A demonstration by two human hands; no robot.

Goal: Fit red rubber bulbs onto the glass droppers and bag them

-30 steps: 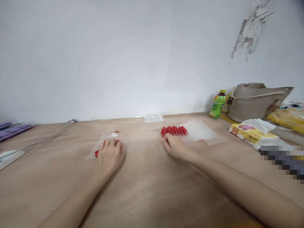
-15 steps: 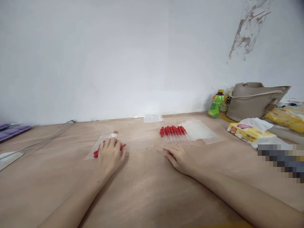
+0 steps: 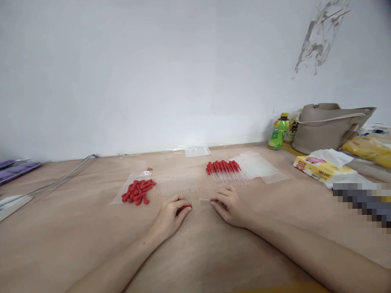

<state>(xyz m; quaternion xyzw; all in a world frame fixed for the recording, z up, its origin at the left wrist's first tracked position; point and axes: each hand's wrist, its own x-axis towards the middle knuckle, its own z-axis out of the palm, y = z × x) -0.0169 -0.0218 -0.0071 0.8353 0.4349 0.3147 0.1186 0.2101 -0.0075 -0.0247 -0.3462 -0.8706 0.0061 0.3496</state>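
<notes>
My left hand point(image 3: 173, 213) is closed around a red rubber dropper bulb point(image 3: 185, 207), most of it hidden by the fingers. A short gap to the right, my right hand point(image 3: 229, 205) pinches a clear glass tube point(image 3: 204, 200) whose free end points left. Behind my left hand lies a row of clear glass tubes point(image 3: 177, 185). Loose red rubber bulbs point(image 3: 139, 191) are heaped on a clear plastic bag at the left. Just beyond my right hand, several droppers with red bulbs point(image 3: 224, 169) lie side by side.
Flat clear zip bags point(image 3: 258, 165) lie beyond the droppers, and another bag point(image 3: 197, 152) is by the wall. A yellow tissue pack point(image 3: 320, 171), a green bottle point(image 3: 278, 132) and a grey-beige handbag point(image 3: 320, 130) stand right. A grey cable point(image 3: 67, 175) crosses the left side.
My left hand has moved right from the heap of bulbs, carrying a red bulb toward the tube. My right hand still holds the tube, now lying more level.
</notes>
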